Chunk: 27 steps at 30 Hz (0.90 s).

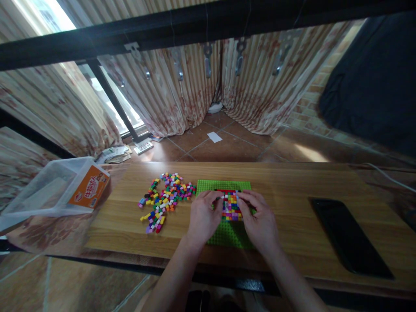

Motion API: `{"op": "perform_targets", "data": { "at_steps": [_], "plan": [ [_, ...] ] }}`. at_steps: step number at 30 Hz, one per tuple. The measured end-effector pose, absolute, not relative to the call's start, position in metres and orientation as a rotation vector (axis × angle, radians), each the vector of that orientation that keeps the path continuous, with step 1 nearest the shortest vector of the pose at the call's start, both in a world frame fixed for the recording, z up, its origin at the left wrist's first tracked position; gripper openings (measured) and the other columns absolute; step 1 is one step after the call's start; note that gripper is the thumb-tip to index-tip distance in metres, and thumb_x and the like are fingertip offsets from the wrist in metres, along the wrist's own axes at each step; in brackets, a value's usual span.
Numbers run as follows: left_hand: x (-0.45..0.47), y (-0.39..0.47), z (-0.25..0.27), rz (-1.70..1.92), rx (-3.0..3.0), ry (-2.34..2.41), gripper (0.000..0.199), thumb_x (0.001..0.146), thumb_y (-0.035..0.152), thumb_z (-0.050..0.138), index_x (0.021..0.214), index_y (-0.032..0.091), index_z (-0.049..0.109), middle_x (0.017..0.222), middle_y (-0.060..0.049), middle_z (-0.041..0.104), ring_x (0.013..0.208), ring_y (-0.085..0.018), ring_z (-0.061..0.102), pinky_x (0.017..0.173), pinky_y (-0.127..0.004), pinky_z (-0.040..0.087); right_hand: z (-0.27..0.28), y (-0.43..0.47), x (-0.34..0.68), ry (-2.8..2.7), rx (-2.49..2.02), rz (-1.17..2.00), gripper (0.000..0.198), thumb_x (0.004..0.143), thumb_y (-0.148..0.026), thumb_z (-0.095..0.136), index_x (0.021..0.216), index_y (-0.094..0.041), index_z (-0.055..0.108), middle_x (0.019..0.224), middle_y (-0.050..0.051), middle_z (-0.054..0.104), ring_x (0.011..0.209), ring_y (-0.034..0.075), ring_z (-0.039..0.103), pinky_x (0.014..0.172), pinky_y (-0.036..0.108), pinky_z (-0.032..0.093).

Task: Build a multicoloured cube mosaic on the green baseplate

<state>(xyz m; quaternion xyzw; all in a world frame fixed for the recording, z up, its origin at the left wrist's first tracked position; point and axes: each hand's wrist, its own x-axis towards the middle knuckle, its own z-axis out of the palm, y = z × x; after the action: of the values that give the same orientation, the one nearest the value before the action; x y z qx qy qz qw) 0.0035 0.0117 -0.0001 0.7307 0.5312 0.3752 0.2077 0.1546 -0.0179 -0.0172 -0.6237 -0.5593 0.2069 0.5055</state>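
Observation:
A green studded baseplate (224, 240) lies on the wooden board, with a block of multicoloured building bricks (231, 204) built up on its middle. A row of red bricks shows along the far side of that block. My left hand (204, 214) is at the block's left edge, thumb and index finger closed together near a small white brick. At the right edge is my right hand (260, 216), its thumb and fingertips drawn together against the bricks. What either pinch holds is too small to make out. The hands cover parts of the block and baseplate.
Loose coloured bricks (167, 197) spread left of the baseplate. A clear plastic bin (42, 190) with an orange label stands at the far left. On the right lies a black flat tablet-like object (349, 236). A dark metal bar (182, 26) crosses above, with hooks hanging from it.

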Motion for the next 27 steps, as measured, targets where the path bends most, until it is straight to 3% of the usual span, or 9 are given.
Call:
{"op": "perform_targets", "data": {
  "at_steps": [7, 15, 27],
  "plan": [
    [0.006, 0.011, 0.003, 1.028, 2.057, 1.443, 0.019, 0.089, 0.011, 0.059, 0.093, 0.02, 0.076, 0.086, -0.004, 0.071, 0.084, -0.017, 0.065, 0.078, -0.028, 0.051, -0.018, -0.019, 0.155, -1.404, -1.501, 0.466, 0.026, 0.092, -0.036, 0.055, 0.1, -0.021, 0.075, 0.113, 0.013, 0.066, 0.106, 0.025, 0.064, 0.094, 0.046, 0.052],
    [0.011, 0.01, -0.002, 1.068, 2.025, 1.525, 0.017, 0.09, 0.012, 0.061, 0.083, 0.02, 0.074, 0.082, -0.002, 0.071, 0.079, -0.015, 0.063, 0.074, -0.026, 0.048, -0.024, -0.021, 0.148, -1.623, -1.495, 0.276, 0.027, 0.095, -0.032, 0.051, 0.105, -0.024, 0.075, 0.129, 0.013, 0.059, 0.113, 0.026, 0.061, 0.097, 0.047, 0.052],
    [0.012, 0.009, -0.004, 0.97, 2.182, 1.7, 0.017, 0.091, 0.018, 0.061, 0.078, 0.022, 0.071, 0.082, 0.0, 0.071, 0.083, -0.017, 0.063, 0.078, -0.03, 0.042, -0.026, -0.022, 0.145, -1.776, -1.527, 0.131, 0.033, 0.097, -0.035, 0.048, 0.112, -0.024, 0.075, 0.134, 0.016, 0.054, 0.12, 0.031, 0.053, 0.096, 0.054, 0.05]
  ]
}}
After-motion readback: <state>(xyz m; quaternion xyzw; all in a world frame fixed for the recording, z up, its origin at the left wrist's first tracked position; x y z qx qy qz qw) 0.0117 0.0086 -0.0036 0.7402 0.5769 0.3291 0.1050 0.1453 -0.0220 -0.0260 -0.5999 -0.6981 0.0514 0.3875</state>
